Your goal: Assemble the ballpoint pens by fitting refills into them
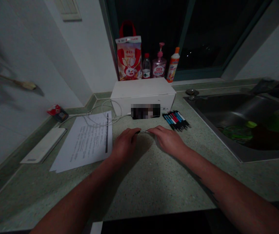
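My left hand (126,143) pinches the dark end of a small thin object (143,131), perhaps part of a pen. The light, metallic-looking other end is between the fingertips of my right hand (167,139). Both hands are low over the speckled green counter (139,191). Just beyond them a phone (146,112) leans against a white box (141,89). To the right of the phone lies a row of several pens (176,120), in blue, red, white and black. Printed sheets (88,139) lie left of my left hand.
A metal sink (229,143) with green items is at the right. Behind the box stand a bag (129,60), a small bottle (146,66), a pump bottle (159,63) and an orange-capped bottle (173,65). A white cable (98,122) crosses the sheets beside a pale flat case (44,146).
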A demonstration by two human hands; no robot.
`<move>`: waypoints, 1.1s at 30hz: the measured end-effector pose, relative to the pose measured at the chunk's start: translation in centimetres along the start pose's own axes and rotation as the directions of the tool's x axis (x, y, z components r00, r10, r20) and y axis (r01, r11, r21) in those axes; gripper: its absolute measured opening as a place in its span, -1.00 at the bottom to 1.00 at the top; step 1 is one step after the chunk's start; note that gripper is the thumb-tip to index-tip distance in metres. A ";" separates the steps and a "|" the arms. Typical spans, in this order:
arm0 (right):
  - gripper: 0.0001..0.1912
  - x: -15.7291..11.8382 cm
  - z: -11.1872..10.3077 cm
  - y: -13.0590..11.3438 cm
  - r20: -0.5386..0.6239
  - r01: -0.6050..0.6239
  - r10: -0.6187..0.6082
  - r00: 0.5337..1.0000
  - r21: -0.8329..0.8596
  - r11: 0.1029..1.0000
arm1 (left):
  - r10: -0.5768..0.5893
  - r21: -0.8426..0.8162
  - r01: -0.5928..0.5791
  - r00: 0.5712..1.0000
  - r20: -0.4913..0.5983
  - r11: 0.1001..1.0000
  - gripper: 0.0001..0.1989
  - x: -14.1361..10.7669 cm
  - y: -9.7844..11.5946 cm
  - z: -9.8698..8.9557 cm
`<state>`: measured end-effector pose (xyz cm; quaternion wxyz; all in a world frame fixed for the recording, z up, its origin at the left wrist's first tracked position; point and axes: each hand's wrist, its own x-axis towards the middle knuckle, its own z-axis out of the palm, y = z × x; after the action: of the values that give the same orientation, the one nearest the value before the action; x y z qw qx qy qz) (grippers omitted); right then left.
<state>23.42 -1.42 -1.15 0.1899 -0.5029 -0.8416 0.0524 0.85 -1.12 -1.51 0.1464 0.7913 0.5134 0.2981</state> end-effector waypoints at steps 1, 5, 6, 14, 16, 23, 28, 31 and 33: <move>-0.50 0.0 0.0 0.0 0.004 0.001 -0.001 1.000 -0.001 1.000 | 0.008 -0.007 -0.008 1.000 -0.002 1.000 -0.67 0.0 0.0 0.0; -0.49 0.0 -0.1 0.0 0.006 0.009 -0.009 1.000 -0.009 1.000 | 0.030 -0.013 -0.030 1.000 0.003 0.999 -0.71 0.0 -0.2 0.0; -0.48 0.0 -0.1 0.0 0.006 0.010 -0.010 1.000 -0.013 1.000 | 0.034 -0.014 -0.034 0.999 0.004 0.999 -0.72 0.0 -0.2 -0.1; -0.45 0.0 -0.3 -0.2 0.027 -0.009 0.009 1.000 -0.018 1.000 | 0.009 -0.024 -0.010 0.999 -0.039 1.000 -0.77 0.1 0.2 -0.4; -0.46 0.0 -0.3 -0.2 0.032 0.004 -0.003 0.999 -0.014 1.000 | 0.033 -0.042 -0.035 0.999 -0.041 0.999 -0.77 0.0 0.2 -0.4; -0.46 0.0 -0.2 -0.2 0.027 0.055 -0.056 0.998 0.019 0.998 | 0.077 -0.071 -0.080 0.996 -0.039 0.994 -0.77 -0.1 0.2 -0.2; -0.47 0.0 -0.2 -0.3 0.035 0.083 -0.084 0.996 0.030 0.996 | 0.108 -0.092 -0.108 0.994 0.003 0.990 -0.75 -0.1 0.3 -0.2; -0.51 0.0 0.1 -0.4 0.035 0.089 -0.091 0.995 0.040 0.995 | 0.120 -0.101 -0.117 0.992 0.024 0.988 -0.74 -0.1 0.4 0.0; -0.57 0.0 0.2 -0.6 0.033 0.072 -0.074 0.997 0.055 0.996 | 0.111 -0.103 -0.108 0.994 0.016 0.989 -0.73 -0.2 0.3 0.1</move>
<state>22.86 -1.68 -1.20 0.1903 -0.4653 -0.8610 0.0769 1.09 -1.38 -1.47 0.1754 0.8130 0.4517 0.3228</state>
